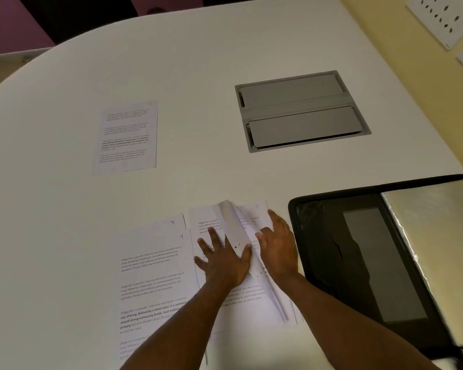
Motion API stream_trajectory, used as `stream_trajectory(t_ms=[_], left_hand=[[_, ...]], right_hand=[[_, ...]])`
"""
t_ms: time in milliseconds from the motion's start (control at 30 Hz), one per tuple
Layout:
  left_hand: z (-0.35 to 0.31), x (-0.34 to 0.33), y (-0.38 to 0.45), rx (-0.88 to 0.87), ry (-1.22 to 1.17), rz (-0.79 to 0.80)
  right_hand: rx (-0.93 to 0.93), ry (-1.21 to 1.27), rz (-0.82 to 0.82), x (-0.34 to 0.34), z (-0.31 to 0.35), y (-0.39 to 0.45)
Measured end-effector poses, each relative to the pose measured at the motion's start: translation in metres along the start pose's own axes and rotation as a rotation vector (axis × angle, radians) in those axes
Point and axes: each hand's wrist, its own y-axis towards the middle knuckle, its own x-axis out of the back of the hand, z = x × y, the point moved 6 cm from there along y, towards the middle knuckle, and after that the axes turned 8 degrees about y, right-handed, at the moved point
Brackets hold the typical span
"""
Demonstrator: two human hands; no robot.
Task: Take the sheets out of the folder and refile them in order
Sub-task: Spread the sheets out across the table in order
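Sheets of white printed paper lie spread across the broad white rounded table (64,236), already out of the black zip-around folder (358,263), which rests open at our right with a shiny clear plastic sleeve (433,249) showing inside.

We are sorting. Our left hand (222,260) lies flat, fingers spread, palm down on the central stack of printed sheets (241,297), gripping nothing, only pinning. Our right hand (278,247) is also open and pressed down on the same stack, while one white sheet (230,217) curls up between the two hands; we cannot tell whether a thumb hooks its edge.

Just to the left lies a second pile whose top sheet is hand-numbered 9 (155,276), with a sheet numbered 3 (169,222) peeking out beneath it. Well apart, farther up the table, a single printed sheet (126,137) sits alone, perhaps the start of the ordered run. A grey recessed cable hatch (302,110) sits beyond.

To do this step well, we judge that we should keep the left palm firm so the lower pages do not slide, peel one page at a time by its corner, and read the handwritten number at the top right before placing it. Loose paper skates easily on this smooth top, so light, flat pressure likely beats pinching.
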Motion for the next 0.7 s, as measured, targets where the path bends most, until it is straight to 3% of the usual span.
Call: stream_trajectory(t_ms=[100, 267, 567, 700], left_hand=[[0.001, 0.001, 0.000, -0.022, -0.048, 0.011], [0.011, 0.006, -0.004, -0.008, -0.148, 0.011], [0.002, -0.003, -0.004, -0.016, -0.002, 0.093], [-0.004, -0.006, -0.006, -0.041, 0.059, 0.155]], right_hand=[[-0.094, 0.177, -0.088, 0.008, -0.001, 0.006], [-0.254, 0.237, -0.010, 0.028, -0.011, 0.030], [0.041, 0.151, -0.391, 0.178, 0.035, 0.084], [0.129, 0.309, -0.576, 0.224, 0.075, 0.096]])
